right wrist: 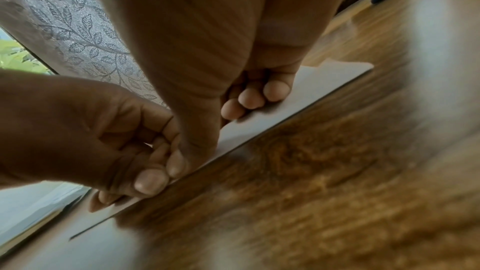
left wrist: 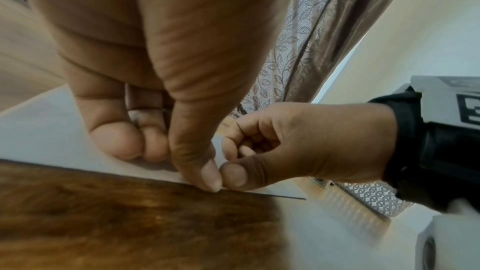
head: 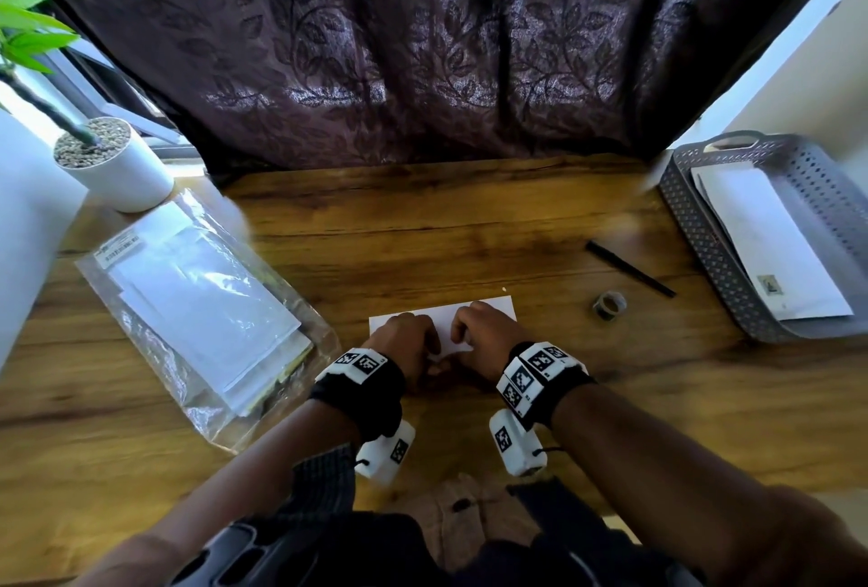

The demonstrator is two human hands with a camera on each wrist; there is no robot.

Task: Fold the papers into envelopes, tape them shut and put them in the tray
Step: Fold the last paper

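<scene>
Left hand (head: 407, 342) and right hand (head: 484, 336) — thumbs meeting, both pinching the near edge of the paper (head: 493, 308) | paper flat on the surface (head: 422, 229), mid-front | step: likely creasing the fold | next: roll of tape (head: 609, 304) to the right — then tray (head: 695, 229), far right, already holding an envelope (head: 770, 248).

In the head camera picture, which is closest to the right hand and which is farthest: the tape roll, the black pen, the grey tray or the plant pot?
From the right hand:
1. Tape roll, just to its right on the table.
2. Black pen, right and a bit farther back.
3. Grey tray, at the table's right edge.
4. Plant pot, far back-left corner.
</scene>
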